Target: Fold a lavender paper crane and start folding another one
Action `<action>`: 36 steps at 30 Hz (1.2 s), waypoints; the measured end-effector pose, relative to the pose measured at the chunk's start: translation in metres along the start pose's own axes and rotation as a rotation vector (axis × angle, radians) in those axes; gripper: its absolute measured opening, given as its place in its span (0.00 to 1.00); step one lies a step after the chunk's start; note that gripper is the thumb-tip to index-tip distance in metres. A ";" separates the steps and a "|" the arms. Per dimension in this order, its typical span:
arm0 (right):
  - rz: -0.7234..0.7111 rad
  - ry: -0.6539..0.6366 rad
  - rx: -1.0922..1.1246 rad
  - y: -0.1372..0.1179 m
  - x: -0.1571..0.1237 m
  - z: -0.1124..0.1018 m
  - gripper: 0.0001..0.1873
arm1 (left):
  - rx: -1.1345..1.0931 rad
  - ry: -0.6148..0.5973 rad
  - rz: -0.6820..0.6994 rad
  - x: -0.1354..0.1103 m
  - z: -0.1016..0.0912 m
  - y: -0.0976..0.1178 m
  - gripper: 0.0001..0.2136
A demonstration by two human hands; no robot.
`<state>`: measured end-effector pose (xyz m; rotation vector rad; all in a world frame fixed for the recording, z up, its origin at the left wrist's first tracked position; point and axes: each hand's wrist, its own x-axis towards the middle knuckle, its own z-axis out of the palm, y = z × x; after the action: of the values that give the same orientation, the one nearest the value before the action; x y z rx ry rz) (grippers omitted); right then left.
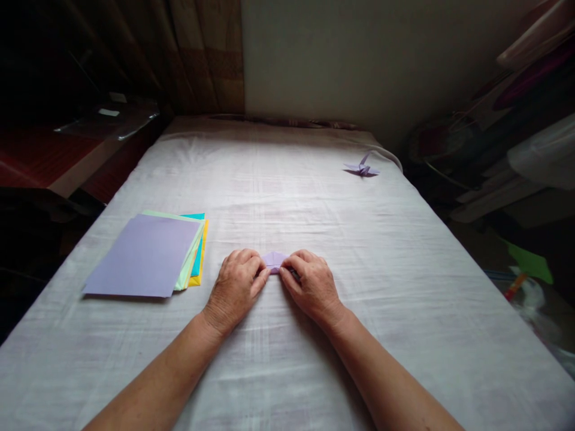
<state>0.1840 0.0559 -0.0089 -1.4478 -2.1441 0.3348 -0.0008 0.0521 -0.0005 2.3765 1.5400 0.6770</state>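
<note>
A small folded piece of purple paper (275,261) lies on the cloth between my hands, with crease lines on its face. My left hand (238,280) pinches its left edge between thumb and fingers. On the opposite side my right hand (312,284) has its thumb and curled fingers closed on the right edge. The fingers cover both ends of the paper, so its full outline is hidden. Further back on the right stands a folded purple paper crane (362,167).
A stack of coloured paper sheets (144,254), purple on top, lies to the left. Pale cloth (269,197) covers the surface. Beyond its left edge is a reddish wooden piece of furniture (49,158) with a clear plastic packet (112,118). A wall (314,60) rises behind.
</note>
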 end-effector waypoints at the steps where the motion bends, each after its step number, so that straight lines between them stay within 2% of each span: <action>1: 0.004 0.001 0.004 0.000 0.000 0.000 0.05 | 0.002 0.002 -0.007 0.000 0.000 0.000 0.07; 8: 0.045 0.004 0.026 -0.004 0.002 -0.001 0.04 | 0.020 0.001 -0.055 0.001 0.001 0.003 0.06; 33: 0.099 -0.010 -0.031 -0.008 0.002 0.002 0.03 | 0.074 -0.002 -0.060 0.004 0.002 0.004 0.06; 36: 0.102 -0.008 -0.049 -0.010 0.001 0.003 0.05 | 0.073 -0.005 -0.063 0.004 0.002 0.004 0.06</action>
<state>0.1741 0.0537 -0.0068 -1.5901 -2.1024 0.3278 0.0048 0.0540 0.0002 2.3679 1.6578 0.6109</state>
